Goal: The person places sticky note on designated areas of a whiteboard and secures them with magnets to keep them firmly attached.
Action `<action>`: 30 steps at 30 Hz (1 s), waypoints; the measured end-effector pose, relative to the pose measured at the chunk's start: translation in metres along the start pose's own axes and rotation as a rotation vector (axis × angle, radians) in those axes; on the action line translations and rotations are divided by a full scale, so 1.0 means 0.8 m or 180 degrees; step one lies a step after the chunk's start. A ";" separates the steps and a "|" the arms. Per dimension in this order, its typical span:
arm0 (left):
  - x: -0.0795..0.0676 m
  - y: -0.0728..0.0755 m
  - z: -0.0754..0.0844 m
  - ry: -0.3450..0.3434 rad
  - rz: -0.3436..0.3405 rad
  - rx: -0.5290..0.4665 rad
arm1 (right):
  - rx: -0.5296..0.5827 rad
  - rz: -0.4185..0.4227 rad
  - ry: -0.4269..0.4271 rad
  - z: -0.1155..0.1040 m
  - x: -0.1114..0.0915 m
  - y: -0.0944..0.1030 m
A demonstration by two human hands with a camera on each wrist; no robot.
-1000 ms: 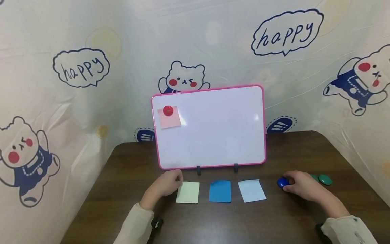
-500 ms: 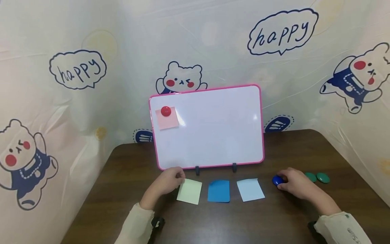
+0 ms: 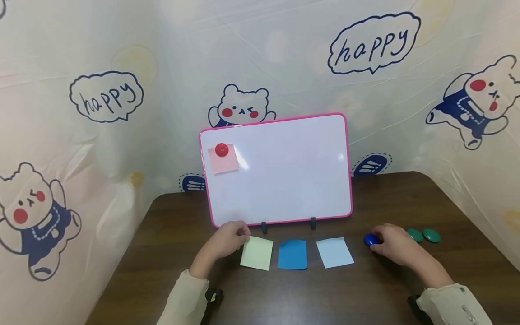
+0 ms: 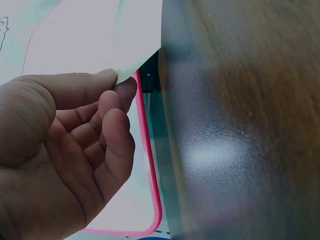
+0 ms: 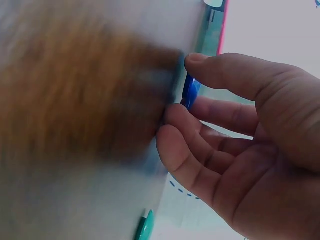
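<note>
My left hand (image 3: 227, 239) pinches the upper left corner of a pale green sticky note (image 3: 257, 253) between thumb and forefinger. In the left wrist view the sticky note (image 4: 100, 35) is tilted up off the tabletop. My right hand (image 3: 396, 244) grips a round blue magnet (image 3: 370, 239) by its edges, low over the table at the right. The right wrist view has the blue magnet (image 5: 191, 91) between thumb and fingers. A dark blue sticky note (image 3: 292, 254) and a light blue one (image 3: 335, 253) lie flat in a row between the hands.
A pink-framed whiteboard (image 3: 280, 176) stands behind the notes on small black feet (image 3: 313, 223). Its upper left bears a pink sticky note (image 3: 223, 163) under a round red magnet (image 3: 221, 150). Two green magnets (image 3: 431, 235) lie beyond my right hand on the brown table (image 3: 317, 298).
The left hand has pinched the pale green note's corner, turned the note slightly and shifted it right. My right hand keeps hold of the blue magnet, which has moved slightly left.
</note>
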State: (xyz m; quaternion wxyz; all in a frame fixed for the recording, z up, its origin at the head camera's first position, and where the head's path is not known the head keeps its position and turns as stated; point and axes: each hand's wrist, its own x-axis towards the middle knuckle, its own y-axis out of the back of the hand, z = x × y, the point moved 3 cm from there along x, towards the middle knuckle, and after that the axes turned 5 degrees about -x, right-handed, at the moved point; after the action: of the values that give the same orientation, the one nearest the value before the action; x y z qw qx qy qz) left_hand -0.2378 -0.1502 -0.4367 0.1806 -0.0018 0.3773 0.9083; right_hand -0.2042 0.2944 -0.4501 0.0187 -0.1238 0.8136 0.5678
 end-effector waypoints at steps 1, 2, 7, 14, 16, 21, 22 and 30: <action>0.001 0.000 0.000 0.0015 -0.0003 -0.0006 | 0.0009 -0.0005 -0.0011 0.001 0.000 0.000; 0.001 -0.001 0.000 0.0023 -0.0003 -0.0012 | 0.0019 -0.0002 -0.0015 0.001 0.000 0.001; 0.004 -0.001 0.002 0.0028 0.0016 -0.0056 | 0.0070 -0.0003 -0.0015 0.001 0.000 0.002; 0.008 0.000 0.001 0.0107 0.0061 -0.0159 | 0.0094 -0.0013 0.0018 0.000 0.002 0.003; 0.009 0.001 0.000 0.0145 0.0093 -0.0216 | 0.0090 -0.0019 0.0029 -0.001 0.002 0.003; 0.011 0.004 -0.001 0.0157 0.0223 -0.0355 | 0.0073 -0.0036 0.0006 -0.002 0.003 0.002; 0.012 0.005 -0.001 0.0148 0.0260 -0.0388 | 0.0066 -0.0034 0.0013 -0.002 0.003 0.002; 0.014 0.012 0.000 0.0083 0.0505 -0.0718 | 0.0067 -0.0017 0.0016 -0.002 0.004 0.003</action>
State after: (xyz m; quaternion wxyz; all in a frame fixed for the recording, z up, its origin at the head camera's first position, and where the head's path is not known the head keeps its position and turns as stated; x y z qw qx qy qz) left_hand -0.2511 -0.1526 -0.4315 0.1019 -0.0040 0.2741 0.9563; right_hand -0.2075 0.2929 -0.4479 0.0195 -0.1271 0.8193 0.5588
